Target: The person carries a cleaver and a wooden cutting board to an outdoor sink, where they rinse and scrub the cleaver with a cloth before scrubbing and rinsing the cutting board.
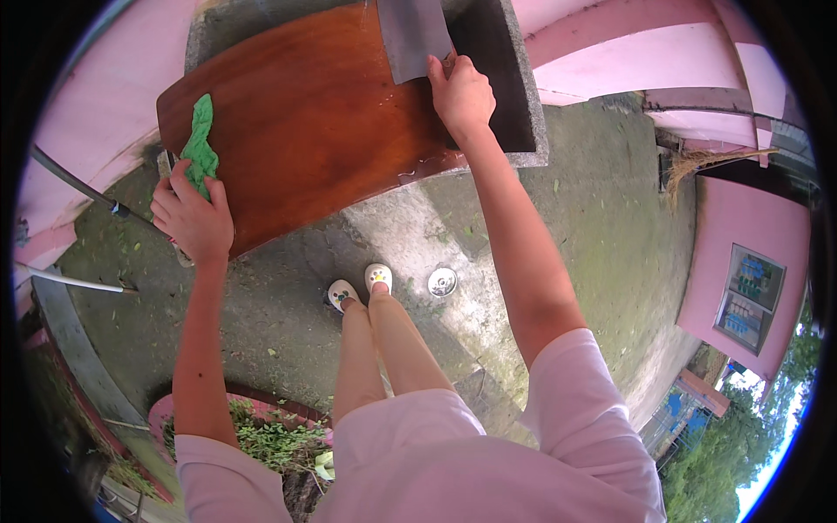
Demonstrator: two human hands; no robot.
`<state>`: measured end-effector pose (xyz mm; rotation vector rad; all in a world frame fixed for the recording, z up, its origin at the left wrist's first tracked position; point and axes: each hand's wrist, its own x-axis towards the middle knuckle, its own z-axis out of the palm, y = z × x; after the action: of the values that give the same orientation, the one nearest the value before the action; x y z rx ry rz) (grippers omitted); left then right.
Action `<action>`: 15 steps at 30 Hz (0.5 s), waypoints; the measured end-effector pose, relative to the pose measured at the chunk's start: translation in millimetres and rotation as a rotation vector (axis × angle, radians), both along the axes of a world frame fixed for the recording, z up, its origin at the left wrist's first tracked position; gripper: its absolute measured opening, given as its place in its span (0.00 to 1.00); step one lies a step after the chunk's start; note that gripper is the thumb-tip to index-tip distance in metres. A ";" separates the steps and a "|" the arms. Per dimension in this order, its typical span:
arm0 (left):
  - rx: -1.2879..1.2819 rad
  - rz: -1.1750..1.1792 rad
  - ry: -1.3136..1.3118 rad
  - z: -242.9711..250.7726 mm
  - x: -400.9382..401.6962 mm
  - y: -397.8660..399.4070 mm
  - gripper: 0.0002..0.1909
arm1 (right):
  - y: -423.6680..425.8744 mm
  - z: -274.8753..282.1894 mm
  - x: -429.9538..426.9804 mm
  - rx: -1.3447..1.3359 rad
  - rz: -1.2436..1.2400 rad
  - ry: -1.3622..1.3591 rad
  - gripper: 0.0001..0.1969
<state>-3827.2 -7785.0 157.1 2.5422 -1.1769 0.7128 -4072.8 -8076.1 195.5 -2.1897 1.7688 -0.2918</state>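
Observation:
A broad, reddish-brown wooden board (314, 124) lies tilted across a concrete sink (535, 124), and its surface looks wet. Near the board's left end, my left hand (196, 216) has its fingers on a crumpled green cloth (201, 147), which rests on the wood. My right hand (463, 95) is by the right side of the board, with thumb and fingers at the lower corner of a flat grey sheet (413, 39). The sheet's upper end runs out of view. What my right fingertips do behind the sheet is partly hidden.
A dark hose (78, 183) passes at the left, near a white pipe (78, 278). On the concrete ground (274, 314) lies a round metal object (443, 282). A planter with green plants (281, 431) is behind me; a straw broom (686, 167) stands at the right.

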 end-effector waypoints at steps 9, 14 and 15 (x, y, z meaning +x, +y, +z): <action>-0.002 -0.009 -0.006 -1.9 3.5 1.4 0.21 | 13.9 6.1 12.0 0.033 0.040 -0.018 0.26; -0.003 -0.025 0.010 -3.9 3.2 -0.4 0.21 | 9.0 -0.7 8.9 0.004 -0.004 -0.009 0.28; -0.005 -0.024 0.007 -4.0 3.6 0.8 0.21 | 12.3 -1.3 13.7 -0.003 0.020 0.005 0.28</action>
<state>-3823.6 -7784.2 153.1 2.5201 -1.2001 0.7001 -4059.1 -8063.8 194.1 -2.2103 1.7496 -0.2845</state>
